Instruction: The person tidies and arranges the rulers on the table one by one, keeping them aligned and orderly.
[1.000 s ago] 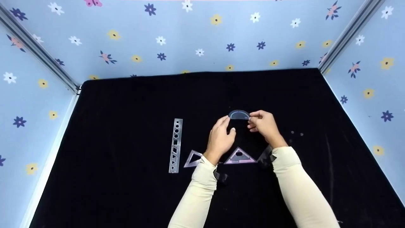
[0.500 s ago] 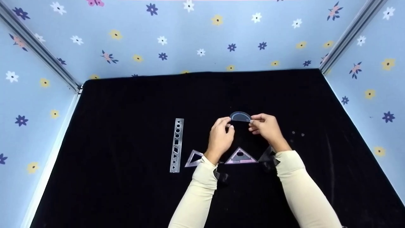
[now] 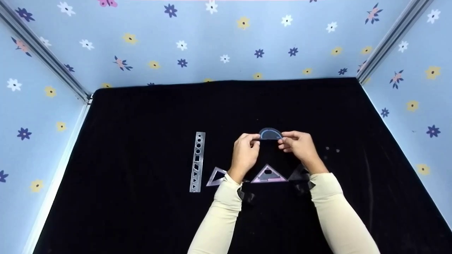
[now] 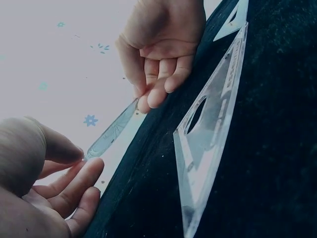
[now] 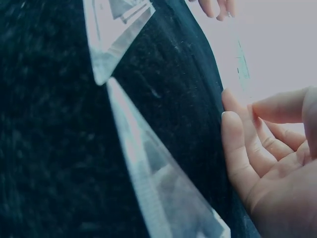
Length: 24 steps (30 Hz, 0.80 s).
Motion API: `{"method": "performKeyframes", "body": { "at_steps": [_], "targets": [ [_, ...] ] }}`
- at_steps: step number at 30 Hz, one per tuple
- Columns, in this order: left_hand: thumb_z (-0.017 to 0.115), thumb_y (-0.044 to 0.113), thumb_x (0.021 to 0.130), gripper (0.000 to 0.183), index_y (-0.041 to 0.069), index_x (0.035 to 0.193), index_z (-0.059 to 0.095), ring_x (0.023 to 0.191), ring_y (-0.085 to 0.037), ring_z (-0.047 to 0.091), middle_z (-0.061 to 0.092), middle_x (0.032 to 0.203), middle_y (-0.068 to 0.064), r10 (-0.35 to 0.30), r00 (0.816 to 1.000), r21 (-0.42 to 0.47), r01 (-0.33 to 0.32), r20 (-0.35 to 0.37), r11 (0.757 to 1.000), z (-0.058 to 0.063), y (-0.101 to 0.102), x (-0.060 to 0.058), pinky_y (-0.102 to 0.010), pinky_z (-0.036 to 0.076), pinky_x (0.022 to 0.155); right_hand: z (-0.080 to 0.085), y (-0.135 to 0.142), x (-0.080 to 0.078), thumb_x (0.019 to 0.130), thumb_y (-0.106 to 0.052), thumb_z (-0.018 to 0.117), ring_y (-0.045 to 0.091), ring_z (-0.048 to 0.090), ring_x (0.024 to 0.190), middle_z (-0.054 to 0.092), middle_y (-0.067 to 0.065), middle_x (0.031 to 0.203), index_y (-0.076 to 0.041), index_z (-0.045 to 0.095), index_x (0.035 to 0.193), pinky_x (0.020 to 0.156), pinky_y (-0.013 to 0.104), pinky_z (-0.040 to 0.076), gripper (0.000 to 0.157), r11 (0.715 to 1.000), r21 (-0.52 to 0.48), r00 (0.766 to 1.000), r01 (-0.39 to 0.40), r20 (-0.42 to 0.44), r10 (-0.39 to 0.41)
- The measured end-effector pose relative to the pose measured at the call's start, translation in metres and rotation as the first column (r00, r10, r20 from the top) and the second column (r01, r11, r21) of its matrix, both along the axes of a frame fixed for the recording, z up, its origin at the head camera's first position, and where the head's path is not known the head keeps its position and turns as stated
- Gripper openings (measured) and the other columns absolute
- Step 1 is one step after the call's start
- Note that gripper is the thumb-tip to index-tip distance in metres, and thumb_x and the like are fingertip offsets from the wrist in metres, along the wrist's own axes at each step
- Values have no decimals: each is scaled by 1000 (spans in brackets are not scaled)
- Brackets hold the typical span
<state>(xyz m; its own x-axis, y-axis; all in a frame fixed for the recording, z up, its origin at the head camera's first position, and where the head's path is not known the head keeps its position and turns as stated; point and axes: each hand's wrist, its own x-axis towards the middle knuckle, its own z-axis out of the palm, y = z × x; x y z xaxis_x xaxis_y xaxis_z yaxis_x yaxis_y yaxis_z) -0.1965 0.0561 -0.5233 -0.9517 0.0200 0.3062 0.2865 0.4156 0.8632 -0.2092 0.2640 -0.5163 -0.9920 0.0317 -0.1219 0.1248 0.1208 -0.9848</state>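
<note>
Both hands hold a small clear protractor (image 3: 270,134), curved edge away from the body. Thumb and fingers of my left hand (image 3: 244,151) pinch its left end, as the left wrist view shows. My right hand (image 3: 299,145) pinches the opposite corner between thumb and forefinger. Seen from the left wrist, the protractor (image 4: 113,134) is tilted and raised above the black cloth. Nearer the body lies a clear set square (image 3: 272,180) with pinkish edges and an oval hole. A second set square (image 3: 213,183) with a triangular cutout is partly covered by the left wrist.
A clear stencil ruler (image 3: 197,162) with shaped holes lies on the left. Another transparent set square (image 3: 297,174) lies by the right wrist. Small specks (image 3: 338,150) dot the black cloth (image 3: 141,141) at right. Flowered blue walls (image 3: 212,38) enclose the back and sides.
The protractor has come a little toward the body and slightly right, carried by both hands. The left thumb has closed in toward its fingers. The ruler and set squares lie as before.
</note>
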Motion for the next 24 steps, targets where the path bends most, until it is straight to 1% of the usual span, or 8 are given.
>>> {"method": "performKeyframes", "body": {
  "at_steps": [6,10,15,20,24],
  "targets": [
    [71,-1,84,16,5,96,79,77,-7,64,70,90,-1,-22,1000,34,23,-14,999,1,0,0,-19,52,73,2,5,4,94,8,59,15,71,66,73,12,81,18,59,121,60,28,59,29,1000,-25,1000,7,-15,-7],
    [72,1,85,13,6,94,79,77,-6,63,70,89,-1,-43,999,48,44,-12,998,1,2,0,-19,52,74,4,7,7,94,7,60,15,71,65,73,12,80,18,59,120,60,28,59,29,1000,-24,1000,14,-5,-14],
    [73,2,86,9,7,91,79,77,-6,62,68,85,1,-52,999,59,52,-1,997,1,2,1,-19,52,74,7,9,11,94,6,60,14,70,66,73,12,83,18,59,121,60,28,59,30,1000,-3,1000,4,4,-4],
    [74,2,85,9,8,91,78,76,-6,63,68,84,2,-65,998,46,65,-13,997,1,4,2,-19,52,74,10,12,16,94,5,60,15,70,67,73,15,86,17,58,123,61,29,59,31,1000,2,1000,-1,2,1],
    [74,4,85,9,9,91,78,76,-7,62,66,84,2,-84,996,-3,84,-41,996,0,6,4,-19,51,73,9,16,19,94,5,60,14,70,68,73,15,87,17,58,124,59,27,58,32,1000,17,1000,0,12,0]
  ]
}}
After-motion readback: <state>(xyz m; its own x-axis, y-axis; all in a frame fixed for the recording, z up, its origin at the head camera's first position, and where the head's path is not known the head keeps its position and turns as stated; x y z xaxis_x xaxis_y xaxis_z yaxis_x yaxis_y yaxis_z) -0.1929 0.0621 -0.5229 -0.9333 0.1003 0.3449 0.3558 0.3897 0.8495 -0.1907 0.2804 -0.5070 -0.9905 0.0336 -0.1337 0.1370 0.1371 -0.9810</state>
